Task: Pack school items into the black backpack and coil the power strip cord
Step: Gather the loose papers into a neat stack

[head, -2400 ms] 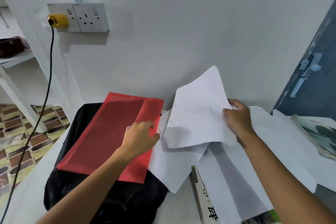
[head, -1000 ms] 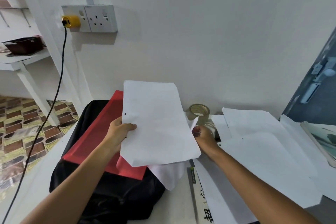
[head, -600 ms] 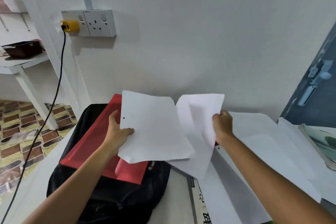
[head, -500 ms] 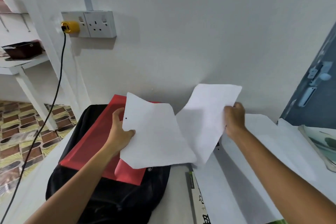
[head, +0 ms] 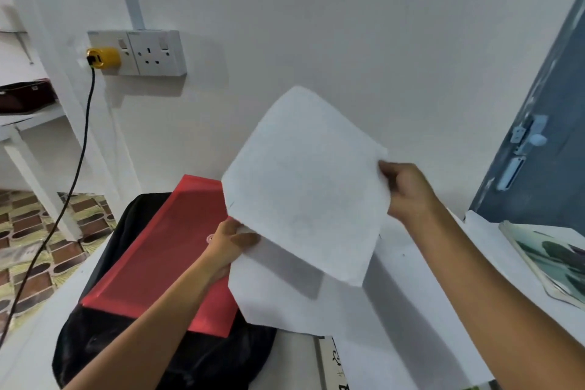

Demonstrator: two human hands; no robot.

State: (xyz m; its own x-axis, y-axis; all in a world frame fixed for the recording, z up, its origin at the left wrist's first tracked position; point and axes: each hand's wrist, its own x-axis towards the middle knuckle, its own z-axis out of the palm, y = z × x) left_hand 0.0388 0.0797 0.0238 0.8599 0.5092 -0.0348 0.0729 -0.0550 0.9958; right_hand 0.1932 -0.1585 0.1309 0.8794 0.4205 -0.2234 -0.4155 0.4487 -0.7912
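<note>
both hands pinching paper: left hand (head: 229, 242) lower sheet (head: 285, 294), right hand (head: 408, 191) upper sheet (head: 307, 187). Loose grip, sheets probably crumple or slip off red folder (head: 164, 250).

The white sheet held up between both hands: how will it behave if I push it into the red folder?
The white sheet looks floppy: it bows between the left hand and right hand, so it will probably buckle if pushed from one edge. Likely very light. The red folder lies flat on the black backpack, seemingly stiffer.

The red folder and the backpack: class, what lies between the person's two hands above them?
A white sheet of paper, held by the left hand and the right hand, shown in the head view.
</note>
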